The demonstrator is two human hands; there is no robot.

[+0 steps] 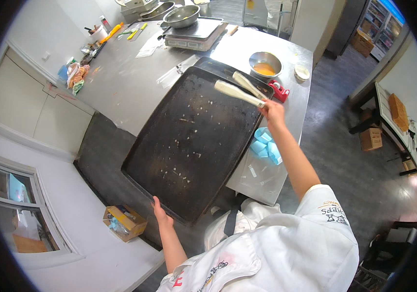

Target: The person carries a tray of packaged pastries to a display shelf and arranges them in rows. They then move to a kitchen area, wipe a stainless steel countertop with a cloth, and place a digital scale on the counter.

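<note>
A large dark baking tray (190, 127) with pale crumbs scattered over it sticks out past the near edge of the steel table. My left hand (163, 216) grips its near rim at the lower left corner. In my right hand (273, 112) is a pair of pale-tipped tongs (238, 94), arms apart, held over the tray's far right corner. Whether that hand also touches the tray rim cannot be told. The far end of a second dark tray (214, 65) shows from beneath the first. Crumpled light-blue strips (265, 146) lie right of the tray, under my right forearm.
Beyond the trays, a steel bowl of orange liquid (264, 68), a red tape dispenser (279, 91) and a small white tub (301, 73) stand on the steel table (115, 91). A scale (190, 40) carries a metal bowl (182, 16). An opened cardboard box (125, 222) sits at lower left.
</note>
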